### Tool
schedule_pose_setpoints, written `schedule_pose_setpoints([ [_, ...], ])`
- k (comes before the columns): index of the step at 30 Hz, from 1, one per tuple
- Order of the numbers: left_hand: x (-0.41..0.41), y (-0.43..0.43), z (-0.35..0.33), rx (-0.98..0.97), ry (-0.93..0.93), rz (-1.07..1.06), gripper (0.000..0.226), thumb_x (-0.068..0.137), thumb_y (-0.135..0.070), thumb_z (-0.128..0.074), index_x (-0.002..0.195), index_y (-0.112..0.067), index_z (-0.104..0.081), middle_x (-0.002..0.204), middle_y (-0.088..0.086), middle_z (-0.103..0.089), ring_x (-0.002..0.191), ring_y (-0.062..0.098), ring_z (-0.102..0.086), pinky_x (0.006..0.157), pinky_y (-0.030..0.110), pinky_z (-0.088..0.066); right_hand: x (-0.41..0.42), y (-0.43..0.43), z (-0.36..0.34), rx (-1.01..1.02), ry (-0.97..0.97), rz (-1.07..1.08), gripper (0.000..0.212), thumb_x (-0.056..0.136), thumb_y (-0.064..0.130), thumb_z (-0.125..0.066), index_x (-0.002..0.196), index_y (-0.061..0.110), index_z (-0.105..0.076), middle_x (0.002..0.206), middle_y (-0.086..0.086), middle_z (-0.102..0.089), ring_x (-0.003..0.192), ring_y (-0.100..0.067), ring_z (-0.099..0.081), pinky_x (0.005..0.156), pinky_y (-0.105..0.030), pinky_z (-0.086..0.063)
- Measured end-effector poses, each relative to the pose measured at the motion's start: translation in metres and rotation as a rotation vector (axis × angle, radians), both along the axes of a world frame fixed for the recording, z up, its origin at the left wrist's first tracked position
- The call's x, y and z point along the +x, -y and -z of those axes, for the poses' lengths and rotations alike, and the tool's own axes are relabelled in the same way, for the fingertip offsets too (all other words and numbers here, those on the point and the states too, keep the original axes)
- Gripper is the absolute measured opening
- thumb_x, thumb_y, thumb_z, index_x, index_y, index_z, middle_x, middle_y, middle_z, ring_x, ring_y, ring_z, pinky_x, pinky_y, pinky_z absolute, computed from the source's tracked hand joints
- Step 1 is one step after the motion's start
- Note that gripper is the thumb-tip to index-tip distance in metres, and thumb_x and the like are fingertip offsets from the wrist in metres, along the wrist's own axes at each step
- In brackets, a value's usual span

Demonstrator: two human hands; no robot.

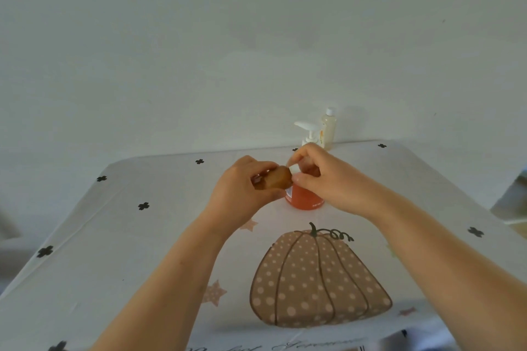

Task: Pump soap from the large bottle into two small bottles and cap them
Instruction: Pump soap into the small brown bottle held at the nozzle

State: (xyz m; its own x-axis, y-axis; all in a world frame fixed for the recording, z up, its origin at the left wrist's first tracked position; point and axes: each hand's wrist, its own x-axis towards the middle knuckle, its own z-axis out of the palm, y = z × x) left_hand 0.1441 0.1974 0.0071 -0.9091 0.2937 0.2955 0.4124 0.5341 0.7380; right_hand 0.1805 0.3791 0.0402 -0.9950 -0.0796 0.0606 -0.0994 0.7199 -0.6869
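1. Your left hand (pixel 245 188) has its grip clamped round the small amber bottle (pixel 278 181), which is tilted above the surface (pixel 142 236). Your right hand (pixel 319 177) pinches the white cap (pixel 294 169).
2. With the bottle tilted, a crooked cap could leak soap.
3. There is one large orange bottle (pixel 303 198) and two small bottles; the pale bottle (pixel 328 129) stands behind.

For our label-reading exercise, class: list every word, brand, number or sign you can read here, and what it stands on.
None can be read.
White print low on the orange bottle: too small, blurred.
White label on its left side: blurred.
Orange mark on the pale small bottle at the back: no letters legible.
Cursive writing on the tablecloth, near edge: blurred and cut off.
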Motion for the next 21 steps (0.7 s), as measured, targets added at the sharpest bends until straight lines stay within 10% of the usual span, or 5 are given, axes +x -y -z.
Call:
schedule_pose_setpoints([
  [5,-0.002,0.000,-0.001,0.003,-0.058,-0.001,0.035,0.073,-0.028,-0.084,0.100,-0.043,-0.068,0.097,-0.011,-0.056,0.092,-0.003,-0.051,0.071,0.004,-0.037,-0.005,0.005,0.001,0.027,-0.036,0.174,0.049,0.094,0.061,-0.037,0.098,0.019,-0.062,0.076,-0.001,-0.063,0.069,-0.015,-0.059,0.067,-0.034,-0.048],
  [9,-0.004,0.002,0.001,-0.034,-0.060,-0.004,0.039,0.075,-0.028,-0.083,0.110,-0.038,-0.069,0.099,-0.013,-0.054,0.093,-0.001,-0.053,0.073,0.009,-0.036,-0.005,-0.003,0.004,-0.076,-0.029,0.019,0.009,0.095,0.038,-0.056,0.100,0.031,-0.059,0.084,0.012,-0.061,0.080,-0.008,-0.060,0.071,-0.028,-0.047],
  [15,-0.002,-0.001,0.006,-0.008,-0.080,-0.005,0.037,0.075,-0.028,-0.083,0.101,-0.048,-0.064,0.098,-0.015,-0.053,0.093,0.000,-0.055,0.078,0.011,-0.039,-0.003,-0.003,-0.002,-0.126,-0.042,0.111,0.030,0.090,0.051,-0.057,0.096,0.023,-0.061,0.085,0.003,-0.068,0.073,-0.015,-0.069,0.066,-0.032,-0.056],
  [21,-0.002,-0.003,-0.001,0.029,0.035,0.050,0.033,0.082,-0.028,-0.078,0.103,-0.048,-0.061,0.102,-0.012,-0.054,0.093,-0.001,-0.054,0.074,0.008,-0.037,-0.002,-0.005,-0.003,-0.217,-0.071,0.039,0.005,0.090,0.027,-0.065,0.093,0.026,-0.062,0.091,0.001,-0.069,0.087,-0.021,-0.067,0.078,-0.044,-0.057],
])
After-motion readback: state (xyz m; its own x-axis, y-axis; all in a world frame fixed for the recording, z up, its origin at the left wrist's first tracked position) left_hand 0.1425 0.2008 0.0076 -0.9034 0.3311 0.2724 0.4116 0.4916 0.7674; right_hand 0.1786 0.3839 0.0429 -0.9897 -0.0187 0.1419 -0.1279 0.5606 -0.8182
